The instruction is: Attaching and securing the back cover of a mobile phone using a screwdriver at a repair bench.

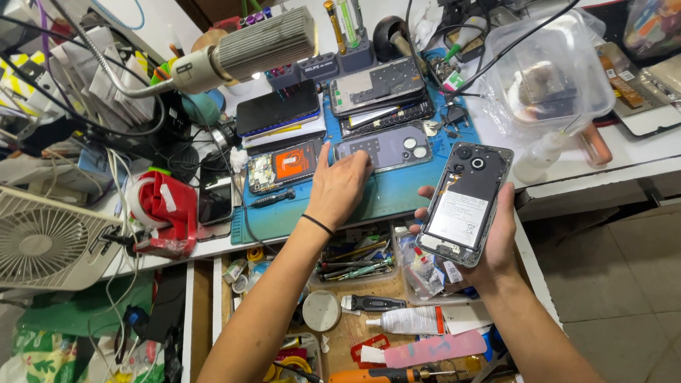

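Our right hand (pixel 489 237) grips opened phone (pixel 464 202), back off, battery showing, at 4 o'clock off blue mat (pixel 383 195). Our left hand (pixel 339 188) flat, released, fingertips touching purple back cover (pixel 386 149) on mat. Cluttered white table (pixel 624 159); open drawer (pixel 369 312) at 6 o'clock. We count two phone stacks at 12, one fan (pixel 42 241) at 9.

Cluttered workbench (pixel 567 177), blue mat (pixel 383 198), phones (pixel 386 149)
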